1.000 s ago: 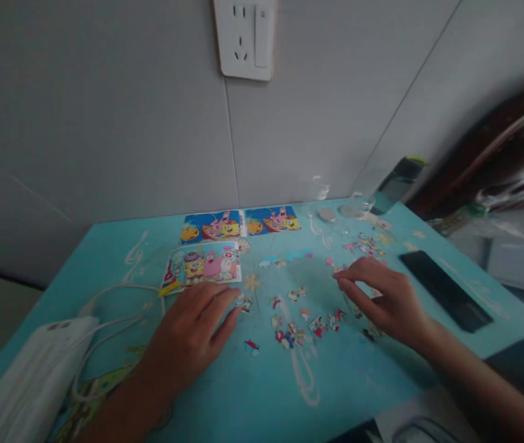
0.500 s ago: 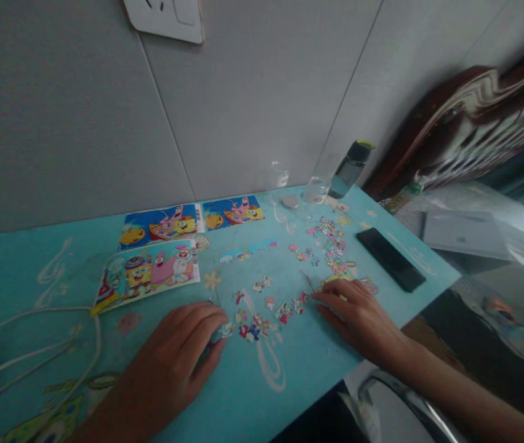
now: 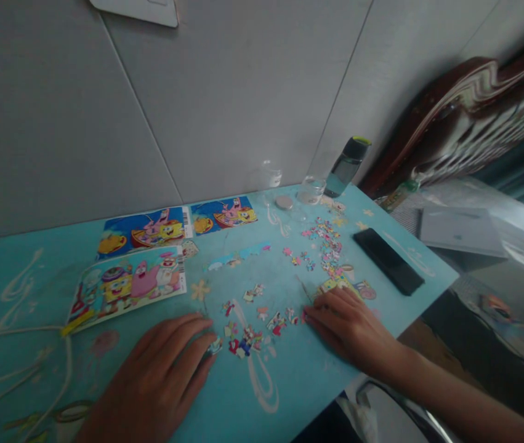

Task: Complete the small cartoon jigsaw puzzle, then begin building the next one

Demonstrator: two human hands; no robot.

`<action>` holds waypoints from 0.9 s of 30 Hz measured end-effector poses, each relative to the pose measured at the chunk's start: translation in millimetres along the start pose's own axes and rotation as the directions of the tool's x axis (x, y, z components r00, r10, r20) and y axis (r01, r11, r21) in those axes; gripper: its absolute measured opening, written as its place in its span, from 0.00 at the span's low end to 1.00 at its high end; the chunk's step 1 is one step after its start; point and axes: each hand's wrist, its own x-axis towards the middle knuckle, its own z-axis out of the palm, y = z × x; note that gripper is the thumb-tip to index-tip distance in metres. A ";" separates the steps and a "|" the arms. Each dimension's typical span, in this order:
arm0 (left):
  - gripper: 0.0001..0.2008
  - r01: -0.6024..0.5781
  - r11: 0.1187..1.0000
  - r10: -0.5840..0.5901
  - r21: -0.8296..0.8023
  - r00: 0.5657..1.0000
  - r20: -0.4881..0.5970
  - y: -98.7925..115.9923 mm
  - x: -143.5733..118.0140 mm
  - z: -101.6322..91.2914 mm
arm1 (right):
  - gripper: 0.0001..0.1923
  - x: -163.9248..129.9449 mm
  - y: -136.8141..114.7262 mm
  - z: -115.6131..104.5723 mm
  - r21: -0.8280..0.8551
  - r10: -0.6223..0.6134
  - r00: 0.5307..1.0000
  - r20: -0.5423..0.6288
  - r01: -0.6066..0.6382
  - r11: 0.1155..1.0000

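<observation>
- A turquoise desk (image 3: 317, 381) printed with pale swirls runs up against a grey panelled wall (image 3: 225, 98).
- A flat black rectangular phone (image 3: 388, 260) lies at 2 o'clock on the desk, near its right edge.
- A clear water bottle with a dark, green-rimmed cap (image 3: 345, 165) stands at 1 o'clock by the wall.
- A round grey lid (image 3: 284, 202) lies just left of a clear glass (image 3: 310, 189).
- White cables (image 3: 16, 369) trail across at 9 o'clock.
- A white wall socket (image 3: 139, 10) shows at 11 o'clock, cut by the top edge.
- A dark carved wooden headboard (image 3: 465, 117) rises at 2 o'clock.
</observation>
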 end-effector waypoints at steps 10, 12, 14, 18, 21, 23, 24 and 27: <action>0.14 0.087 0.992 -0.087 -0.087 0.996 -0.002 -9.7 -13.6 12.2 | 0.09 -4.6 1.0 -3.1 0.108 0.053 0.998 0.015 -0.054 0.993; 0.14 0.080 0.992 -0.081 -0.094 0.997 -0.006 -7.7 -11.1 10.9 | 0.09 -2.6 2.5 -2.3 0.147 0.068 0.998 0.013 -0.069 0.987; 0.13 0.059 0.994 -0.060 -0.097 0.998 -0.008 -4.9 -8.2 9.1 | 0.09 -1.7 4.5 -1.4 0.190 0.091 0.996 0.005 -0.091 0.978; 0.12 0.030 0.994 -0.030 -0.102 1.000 0.001 2.1 -2.8 5.1 | 0.08 -1.1 8.7 -3.8 0.313 0.146 0.988 0.049 -0.154 0.937; 0.10 0.022 0.991 -0.022 -0.129 1.000 -0.001 8.8 0.7 2.2 | 0.09 2.3 10.9 -7.9 0.373 0.178 0.979 0.099 -0.202 0.906; 0.09 0.012 0.986 -0.011 -0.166 1.000 0.006 14.0 2.9 0.6 | 0.11 6.8 11.9 -9.4 0.356 0.209 0.972 0.104 -0.232 0.905; 0.08 0.005 0.983 -0.002 -0.185 1.000 0.012 16.8 4.1 0.0 | 0.12 9.4 12.3 -9.5 0.337 0.221 0.970 0.099 -0.241 0.910; 0.07 -0.017 0.974 0.020 -0.224 1.000 0.011 26.1 9.2 -1.3 | 0.13 16.9 12.0 -7.9 0.245 0.249 0.967 0.055 -0.254 0.935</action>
